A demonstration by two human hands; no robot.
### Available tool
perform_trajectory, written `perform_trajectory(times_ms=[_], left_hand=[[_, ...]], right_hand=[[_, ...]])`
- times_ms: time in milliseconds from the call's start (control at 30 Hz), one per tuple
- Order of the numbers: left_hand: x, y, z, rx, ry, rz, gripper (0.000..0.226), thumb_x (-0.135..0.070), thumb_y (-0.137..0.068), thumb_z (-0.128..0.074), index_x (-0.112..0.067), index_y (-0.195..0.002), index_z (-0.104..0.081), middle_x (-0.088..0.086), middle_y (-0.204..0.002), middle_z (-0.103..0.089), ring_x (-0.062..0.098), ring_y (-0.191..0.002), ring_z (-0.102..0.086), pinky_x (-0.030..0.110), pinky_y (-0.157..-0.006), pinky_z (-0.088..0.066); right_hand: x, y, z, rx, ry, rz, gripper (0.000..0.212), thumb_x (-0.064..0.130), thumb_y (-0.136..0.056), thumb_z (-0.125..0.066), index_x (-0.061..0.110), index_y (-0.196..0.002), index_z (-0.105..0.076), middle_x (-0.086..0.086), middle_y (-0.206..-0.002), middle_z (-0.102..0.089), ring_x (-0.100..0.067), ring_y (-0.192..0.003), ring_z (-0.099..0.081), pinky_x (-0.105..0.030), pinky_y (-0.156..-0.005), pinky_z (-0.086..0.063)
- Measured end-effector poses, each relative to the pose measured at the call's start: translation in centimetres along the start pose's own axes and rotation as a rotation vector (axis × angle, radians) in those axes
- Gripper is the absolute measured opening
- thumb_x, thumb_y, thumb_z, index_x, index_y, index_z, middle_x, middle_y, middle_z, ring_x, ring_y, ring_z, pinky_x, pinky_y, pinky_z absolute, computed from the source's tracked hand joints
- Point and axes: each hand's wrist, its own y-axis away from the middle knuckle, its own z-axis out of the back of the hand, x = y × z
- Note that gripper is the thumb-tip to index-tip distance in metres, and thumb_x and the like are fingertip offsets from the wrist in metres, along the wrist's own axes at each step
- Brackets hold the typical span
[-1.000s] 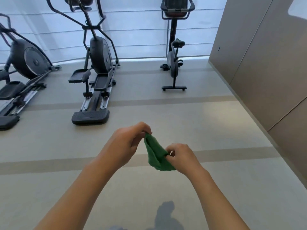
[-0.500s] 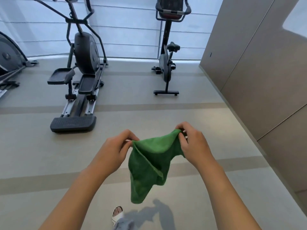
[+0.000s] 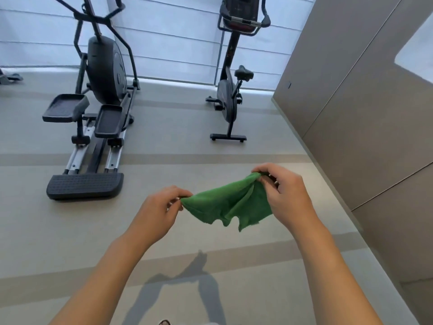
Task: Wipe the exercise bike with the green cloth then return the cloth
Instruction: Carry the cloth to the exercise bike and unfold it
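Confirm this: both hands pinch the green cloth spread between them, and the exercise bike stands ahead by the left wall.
Wrong side. In the head view the exercise bike stands ahead by the right wall. Both the left hand and right hand do pinch the green cloth.

Open floor (image 3: 178,146) reaches the exercise bike (image 3: 228,99) (elliptical (image 3: 98,109) stands leftward).
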Motion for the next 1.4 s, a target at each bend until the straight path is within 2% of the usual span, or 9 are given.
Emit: perform_trajectory(times_ms=[367,500,600,767,933,1033,1133,1233,1400], left_hand=[[3.4,-8.1,1.0,-0.144,0.216,0.13,0.031,-0.008,-0.108,-0.046,-0.031,-0.1,-0.065,-0.005,-0.093,-0.076,0.016,-0.085,-0.078,0.03,-0.08,-0.064],[3.5,-12.4,1.9,-0.198,0.126,0.121,0.026,-0.014,-0.109,-0.047,-0.031,-0.102,-0.065,-0.002,-0.085,-0.074,0.018,-0.085,-0.076,0.043,-0.08,-0.063],[3.0,-16.4,2.0,-0.232,0.029,0.102,0.027,-0.014,-0.107,-0.053,-0.036,-0.101,-0.068,-0.012,-0.079,-0.07,0.01,-0.074,-0.067,0.029,-0.067,-0.055],[1.4,-23.0,1.3,-0.274,0.041,0.127,0.037,0.005,-0.092,-0.063,-0.026,-0.107,-0.078,-0.018,-0.101,-0.077,0.004,-0.101,-0.072,0.022,-0.092,-0.057],[0.2,-29.9,0.3,-0.379,0.124,0.159,0.026,-0.005,-0.095,-0.07,-0.029,-0.097,-0.081,-0.012,-0.095,-0.079,0.006,-0.094,-0.075,0.019,-0.084,-0.058],[0.3,-33.4,-0.1,-0.401,0.037,0.13,0.036,0.005,-0.093,-0.069,-0.029,-0.096,-0.081,-0.016,-0.096,-0.078,0.004,-0.092,-0.075,0.013,-0.083,-0.057],[0.1,-36.7,-0.5,-0.363,-0.082,0.083,0.041,0.007,-0.092,-0.069,-0.033,-0.096,-0.08,-0.022,-0.097,-0.077,0.0,-0.093,-0.074,0.011,-0.083,-0.056],[-0.3,-39.7,-0.9,-0.327,-0.147,0.005,0.041,0.011,-0.09,-0.069,-0.027,-0.099,-0.081,-0.025,-0.097,-0.075,-0.003,-0.096,-0.072,0.009,-0.087,-0.053],[0.6,-44.8,-0.6,-0.349,-0.133,-0.029,0.044,0.016,-0.09,-0.063,-0.018,-0.109,-0.082,-0.015,-0.112,-0.076,-0.001,-0.11,-0.07,0.019,-0.1,-0.054]], right_hand=[[-2.9,-9.0,-3.5,0.001,-0.044,0.02,0.026,0.01,-0.103,-0.063,0.034,-0.106,-0.073,0.03,-0.101,-0.067,0.005,-0.099,-0.062,-0.004,-0.076,-0.045],[-6.4,-13.5,-4.8,0.081,-0.049,-0.012,0.025,0.011,-0.103,-0.063,0.034,-0.105,-0.074,0.031,-0.098,-0.067,0.006,-0.097,-0.062,-0.006,-0.071,-0.047],[-9.6,-17.3,-5.5,0.189,-0.059,-0.051,0.028,0.014,-0.103,-0.063,0.039,-0.098,-0.073,0.029,-0.092,-0.067,0.003,-0.09,-0.062,-0.018,-0.068,-0.046],[-14.1,-23.9,-5.4,0.391,-0.046,-0.104,0.028,0.018,-0.1,-0.065,0.043,-0.088,-0.073,0.026,-0.085,-0.07,0.003,-0.084,-0.063,-0.024,-0.069,-0.048],[-17.1,-29.0,-6.9,0.682,-0.052,-0.135,0.027,0.02,-0.093,-0.069,0.044,-0.084,-0.077,0.015,-0.079,-0.073,-0.011,-0.068,-0.071,-0.025,-0.06,-0.059],[-18.5,-31.0,-8.7,0.806,-0.069,-0.117,0.025,0.018,-0.088,-0.07,0.041,-0.087,-0.08,0.007,-0.078,-0.077,-0.014,-0.071,-0.073,-0.027,-0.065,-0.06],[-20.0,-32.8,-10.2,0.795,-0.13,-0.161,0.029,0.013,-0.086,-0.067,0.039,-0.09,-0.079,0.011,-0.078,-0.075,-0.007,-0.069,-0.072,-0.018,-0.056,-0.054],[-21.2,-35.3,-11.6,0.687,-0.147,-0.184,0.028,0.015,-0.09,-0.069,0.038,-0.104,-0.078,0.023,-0.092,-0.071,0.003,-0.082,-0.066,-0.012,-0.068,-0.051],[-21.3,-40.1,-15.6,0.556,-0.196,-0.174,0.038,0.029,-0.093,-0.074,0.035,-0.129,-0.068,0.021,-0.109,-0.067,-0.001,-0.092,-0.065,-0.024,-0.085,-0.054]])
